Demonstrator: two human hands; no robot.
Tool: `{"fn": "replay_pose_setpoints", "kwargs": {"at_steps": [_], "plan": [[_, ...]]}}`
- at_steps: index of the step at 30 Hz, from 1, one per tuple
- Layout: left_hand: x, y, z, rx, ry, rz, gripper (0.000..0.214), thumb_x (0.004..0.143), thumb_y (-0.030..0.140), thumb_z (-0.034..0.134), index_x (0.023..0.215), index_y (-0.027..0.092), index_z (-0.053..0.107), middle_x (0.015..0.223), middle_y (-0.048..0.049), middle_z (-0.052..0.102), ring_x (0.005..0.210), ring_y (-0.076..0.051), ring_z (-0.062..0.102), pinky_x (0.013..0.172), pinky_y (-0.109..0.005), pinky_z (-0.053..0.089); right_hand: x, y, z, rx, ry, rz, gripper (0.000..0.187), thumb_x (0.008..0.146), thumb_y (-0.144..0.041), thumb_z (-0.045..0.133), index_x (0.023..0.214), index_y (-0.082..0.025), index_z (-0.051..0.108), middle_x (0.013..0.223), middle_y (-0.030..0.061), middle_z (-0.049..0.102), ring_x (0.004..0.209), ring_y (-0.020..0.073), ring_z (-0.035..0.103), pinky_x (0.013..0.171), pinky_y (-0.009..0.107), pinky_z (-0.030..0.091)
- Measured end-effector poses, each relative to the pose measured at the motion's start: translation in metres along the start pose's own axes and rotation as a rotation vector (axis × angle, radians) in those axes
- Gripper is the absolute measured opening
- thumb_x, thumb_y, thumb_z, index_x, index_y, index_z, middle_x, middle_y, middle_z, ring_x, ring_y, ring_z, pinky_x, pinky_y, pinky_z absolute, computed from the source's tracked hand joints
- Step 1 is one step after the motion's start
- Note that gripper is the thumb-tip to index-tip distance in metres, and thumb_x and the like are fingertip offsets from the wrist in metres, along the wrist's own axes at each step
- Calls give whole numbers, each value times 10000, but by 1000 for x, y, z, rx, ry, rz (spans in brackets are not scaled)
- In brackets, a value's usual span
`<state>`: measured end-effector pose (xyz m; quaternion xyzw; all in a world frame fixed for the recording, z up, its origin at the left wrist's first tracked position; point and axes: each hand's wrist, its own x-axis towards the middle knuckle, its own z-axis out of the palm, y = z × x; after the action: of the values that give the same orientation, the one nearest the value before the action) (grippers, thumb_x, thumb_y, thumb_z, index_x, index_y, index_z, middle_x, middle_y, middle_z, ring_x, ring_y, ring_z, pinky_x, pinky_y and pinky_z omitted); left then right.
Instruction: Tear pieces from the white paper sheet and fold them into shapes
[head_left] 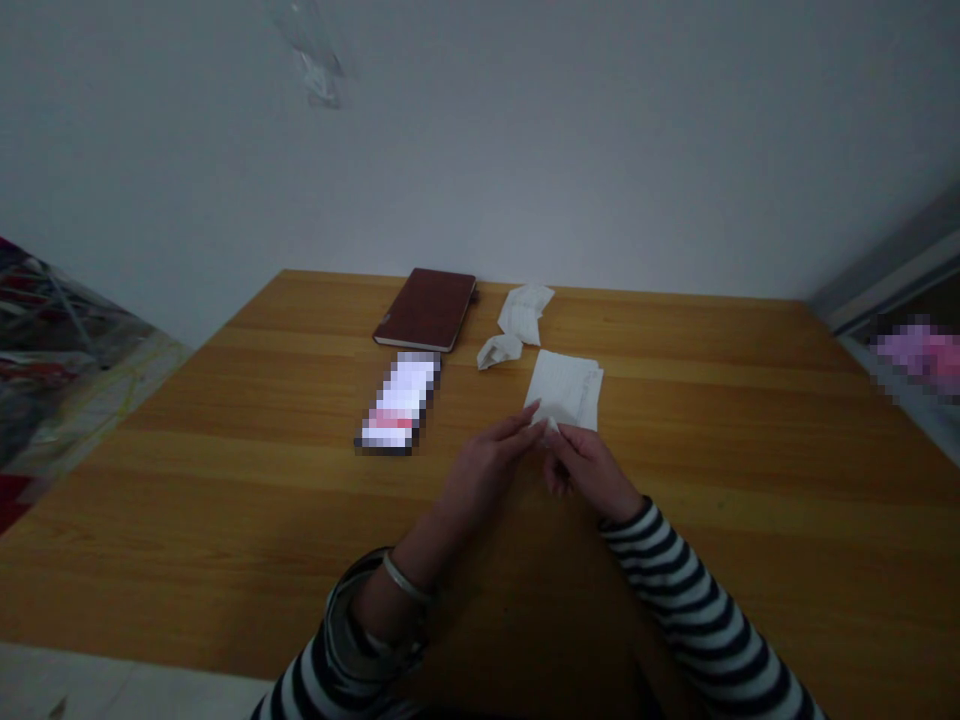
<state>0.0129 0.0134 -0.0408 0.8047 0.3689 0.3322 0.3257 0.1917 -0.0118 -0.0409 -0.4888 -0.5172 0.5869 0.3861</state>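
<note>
My left hand point(487, 465) and my right hand point(591, 470) meet over the middle of the table, fingertips almost touching. Between them is a small folded bit of white paper point(552, 425), pinched by both hands; its lower part is hidden by my fingers. Just beyond lies a small stack of white paper sheets point(566, 385), flat, with faint marks along its right edge. Whether the folded bit belongs to the top sheet, I cannot tell. Farther back are a crumpled piece of paper point(499, 350) and a creased, folded paper point(525, 312).
The wooden table point(750, 430) stands against a pale wall point(600, 150). A closed brown notebook point(427, 308) lies near the back edge. In front of it rests a phone point(400, 402) with a lit screen, left of my hands.
</note>
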Motion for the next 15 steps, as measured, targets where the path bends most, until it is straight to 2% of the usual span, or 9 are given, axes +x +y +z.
{"fn": "replay_pose_setpoints", "kwargs": {"at_steps": [4,10,13,15], "plan": [[-3,0,-1,34,-74,9,467,916,129,526,1362,265,553,1330,-77,631,1147,-235,648,982,-380,527,0,3,-2,-65,1,-45,489,944,-624,353,753,-200,504,458,-59,528,379,82,458,397,192,348],[-4,1,-2,105,-105,8,445,926,164,514,1364,231,544,1177,-116,711,972,-235,709,854,-369,564,-2,-1,-12,-44,-156,-12,378,891,-570,540,913,-193,541,565,-51,588,472,113,556,462,215,435],[-4,4,1,170,-123,-8,415,954,220,478,1366,216,526,1138,-123,720,931,-229,714,811,-343,566,0,-1,-14,-136,-136,-30,414,942,-567,431,813,-190,542,567,-25,594,473,117,554,480,230,444],[-3,7,3,202,-94,-60,390,969,274,459,1346,199,526,1064,-116,738,869,-216,719,769,-322,569,1,-1,-13,-295,-107,-76,446,983,-521,353,728,-198,525,557,-9,590,489,125,558,514,244,446]]}}
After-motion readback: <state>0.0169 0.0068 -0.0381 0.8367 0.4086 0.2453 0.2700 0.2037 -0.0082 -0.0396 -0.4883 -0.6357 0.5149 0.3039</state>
